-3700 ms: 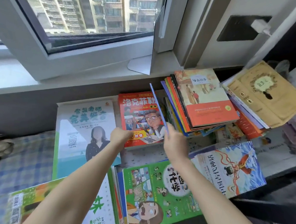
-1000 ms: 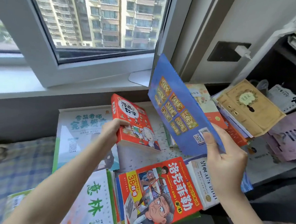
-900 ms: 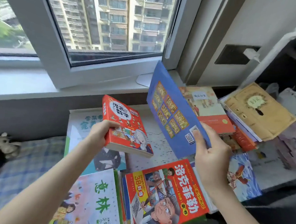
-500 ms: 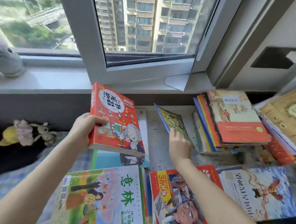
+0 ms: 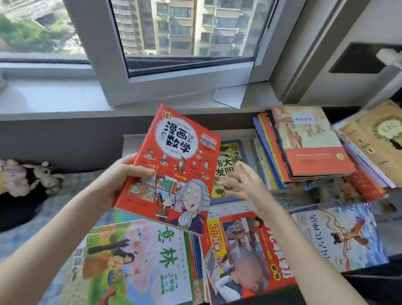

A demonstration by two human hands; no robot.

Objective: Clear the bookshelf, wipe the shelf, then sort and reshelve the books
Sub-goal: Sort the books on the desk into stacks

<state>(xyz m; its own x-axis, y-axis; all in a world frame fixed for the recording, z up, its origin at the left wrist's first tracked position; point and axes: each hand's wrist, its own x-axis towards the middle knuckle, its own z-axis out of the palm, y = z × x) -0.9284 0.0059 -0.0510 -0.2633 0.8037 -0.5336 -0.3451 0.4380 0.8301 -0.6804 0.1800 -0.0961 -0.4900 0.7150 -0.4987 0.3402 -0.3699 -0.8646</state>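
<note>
Red comic book (image 5: 177, 165) tilts up in my left hand (image 5: 124, 173), thumb pinching its cover, above the green book (image 5: 140, 262). My right hand (image 5: 245, 181) hangs beside it, fingers spread, holding nothing, over a blue-edged book (image 5: 229, 154) near the stack (image 5: 310, 145).

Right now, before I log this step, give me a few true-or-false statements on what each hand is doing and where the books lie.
1. The left hand grips the red comic book by its left edge. True.
2. The right hand holds a book. False: it is open with fingers spread, holding nothing, over the blue-bordered book that lies flat.
3. The red comic book lies flat on the surface. False: it is held up, tilted, above the green-covered book.
4. A stack of books sits to the right of the hands. True.
5. Plush toys lie at the far left. True.
</note>
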